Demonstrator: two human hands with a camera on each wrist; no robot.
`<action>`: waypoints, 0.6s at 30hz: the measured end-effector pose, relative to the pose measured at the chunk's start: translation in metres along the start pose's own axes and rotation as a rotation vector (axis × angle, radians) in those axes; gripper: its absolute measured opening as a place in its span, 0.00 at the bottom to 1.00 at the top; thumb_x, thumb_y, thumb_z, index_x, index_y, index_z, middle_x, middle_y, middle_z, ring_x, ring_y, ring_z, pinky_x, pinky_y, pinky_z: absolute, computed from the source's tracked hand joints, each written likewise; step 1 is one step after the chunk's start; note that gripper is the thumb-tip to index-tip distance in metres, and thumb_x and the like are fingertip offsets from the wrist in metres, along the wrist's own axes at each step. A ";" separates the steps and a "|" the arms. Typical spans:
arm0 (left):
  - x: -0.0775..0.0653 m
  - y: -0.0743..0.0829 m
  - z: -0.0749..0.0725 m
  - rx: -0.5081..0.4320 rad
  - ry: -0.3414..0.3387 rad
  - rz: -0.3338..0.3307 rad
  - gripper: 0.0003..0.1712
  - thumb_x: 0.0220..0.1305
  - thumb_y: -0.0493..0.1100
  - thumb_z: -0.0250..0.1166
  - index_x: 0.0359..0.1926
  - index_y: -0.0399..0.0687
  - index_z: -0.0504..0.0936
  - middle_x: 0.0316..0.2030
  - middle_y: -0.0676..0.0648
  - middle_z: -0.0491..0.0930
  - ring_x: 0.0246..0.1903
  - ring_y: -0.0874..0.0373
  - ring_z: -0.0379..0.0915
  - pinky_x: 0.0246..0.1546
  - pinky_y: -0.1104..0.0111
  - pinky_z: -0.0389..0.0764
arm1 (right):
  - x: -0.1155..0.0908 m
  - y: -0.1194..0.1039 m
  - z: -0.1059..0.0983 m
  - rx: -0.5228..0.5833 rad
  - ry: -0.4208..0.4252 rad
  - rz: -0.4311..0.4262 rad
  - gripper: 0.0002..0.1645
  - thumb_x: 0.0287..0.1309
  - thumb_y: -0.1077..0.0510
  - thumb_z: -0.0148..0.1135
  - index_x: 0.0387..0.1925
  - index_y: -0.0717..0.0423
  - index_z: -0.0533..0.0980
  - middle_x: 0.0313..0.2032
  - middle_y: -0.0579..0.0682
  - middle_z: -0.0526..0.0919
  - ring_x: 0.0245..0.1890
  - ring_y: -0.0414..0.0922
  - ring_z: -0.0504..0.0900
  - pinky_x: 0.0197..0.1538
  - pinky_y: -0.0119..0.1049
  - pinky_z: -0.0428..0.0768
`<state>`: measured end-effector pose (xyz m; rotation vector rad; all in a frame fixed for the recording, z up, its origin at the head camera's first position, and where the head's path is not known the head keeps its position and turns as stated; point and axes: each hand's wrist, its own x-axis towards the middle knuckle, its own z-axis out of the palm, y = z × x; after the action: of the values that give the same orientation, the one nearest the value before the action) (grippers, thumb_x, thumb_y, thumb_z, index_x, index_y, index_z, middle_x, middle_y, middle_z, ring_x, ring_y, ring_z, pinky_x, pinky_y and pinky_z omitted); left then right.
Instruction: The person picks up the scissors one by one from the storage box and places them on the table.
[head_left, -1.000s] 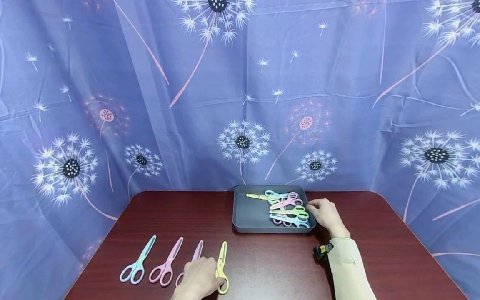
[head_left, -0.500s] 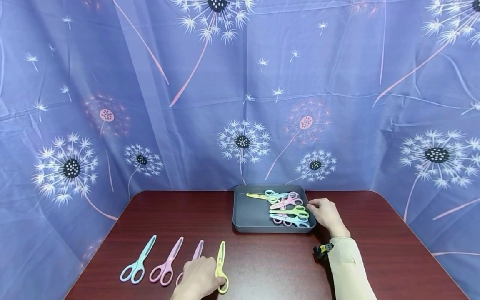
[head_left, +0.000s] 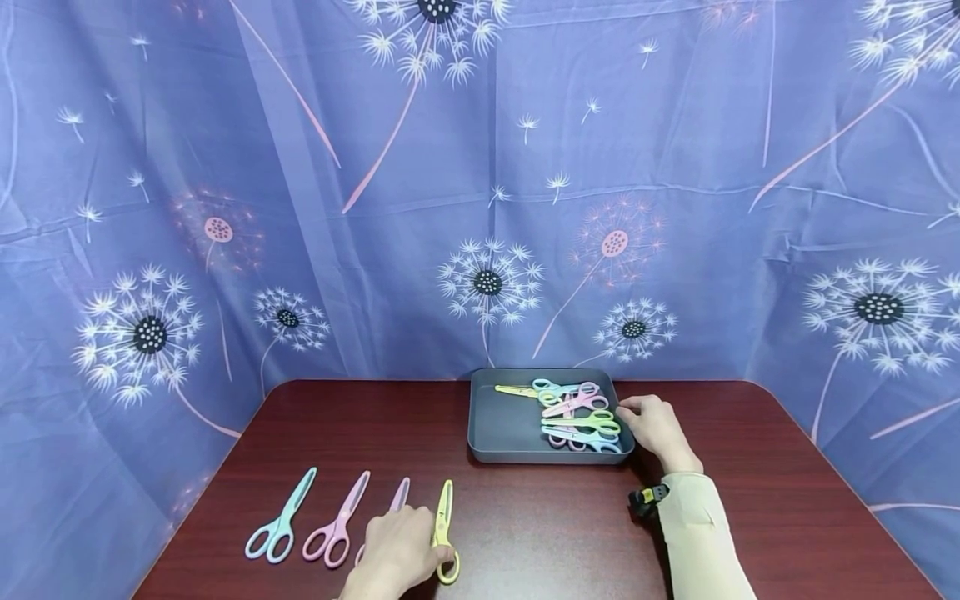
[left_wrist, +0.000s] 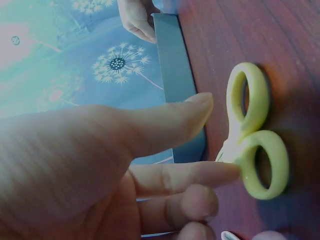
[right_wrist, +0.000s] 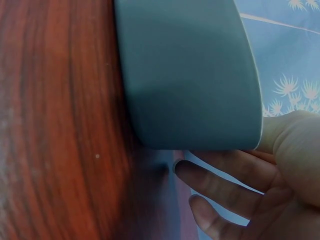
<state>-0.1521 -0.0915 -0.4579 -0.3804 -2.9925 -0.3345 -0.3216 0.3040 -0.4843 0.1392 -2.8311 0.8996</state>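
Observation:
In the head view, my left hand (head_left: 397, 546) is low over the table, between yellow scissors (head_left: 444, 525) and purple scissors (head_left: 401, 493), which it partly covers. The left wrist view shows my index fingertip touching the yellow scissors (left_wrist: 250, 135) near where the handle loops meet. My thumb is straight and stands apart from that finger. My right hand (head_left: 660, 429) grips the right wall of a dark grey tray (head_left: 502, 457). In the right wrist view, the thumb passes behind the tray's (right_wrist: 195, 80) rim and the other fingers (right_wrist: 215, 182) are partly hidden by its wall.
Pink scissors (head_left: 332, 533) and turquoise scissors (head_left: 277, 529) lie in a row left of my left hand. Inside the tray, several pastel scissors (head_left: 573, 408) overlap on the right side. A dandelion-print cloth (head_left: 390, 292) hangs behind the dark red table (head_left: 540, 525).
The head view has shifted very slightly. Both hands stay where they were, by the yellow scissors and the tray.

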 end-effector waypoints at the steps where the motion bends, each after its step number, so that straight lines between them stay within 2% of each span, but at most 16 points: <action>1: 0.000 0.000 0.000 -0.004 0.002 0.001 0.26 0.40 0.60 0.76 0.12 0.57 0.67 0.12 0.55 0.66 0.15 0.56 0.70 0.17 0.55 0.69 | 0.000 0.000 0.000 0.000 -0.001 0.001 0.15 0.64 0.59 0.60 0.46 0.67 0.81 0.45 0.65 0.83 0.51 0.65 0.77 0.51 0.57 0.74; 7: 0.001 0.003 -0.006 -0.006 0.004 0.014 0.25 0.40 0.60 0.76 0.11 0.59 0.68 0.12 0.54 0.69 0.16 0.54 0.72 0.17 0.55 0.70 | 0.000 0.000 -0.001 0.002 0.007 -0.008 0.15 0.64 0.60 0.60 0.46 0.67 0.82 0.45 0.65 0.83 0.51 0.65 0.77 0.51 0.58 0.74; 14: 0.002 0.007 -0.012 -0.019 0.018 -0.005 0.24 0.48 0.60 0.73 0.16 0.57 0.67 0.15 0.54 0.70 0.20 0.47 0.76 0.19 0.54 0.69 | 0.001 -0.001 -0.002 0.006 0.019 -0.018 0.16 0.63 0.59 0.60 0.46 0.67 0.82 0.44 0.65 0.83 0.50 0.65 0.78 0.51 0.57 0.74; 18: 0.005 0.009 -0.014 -0.037 0.002 0.000 0.22 0.50 0.58 0.72 0.18 0.56 0.70 0.16 0.55 0.70 0.22 0.50 0.76 0.20 0.54 0.70 | 0.000 0.000 -0.001 0.005 0.016 -0.021 0.15 0.63 0.59 0.61 0.45 0.67 0.82 0.44 0.65 0.83 0.49 0.65 0.78 0.50 0.57 0.74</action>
<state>-0.1530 -0.0849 -0.4417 -0.3833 -2.9882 -0.3912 -0.3218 0.3042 -0.4837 0.1607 -2.8079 0.8990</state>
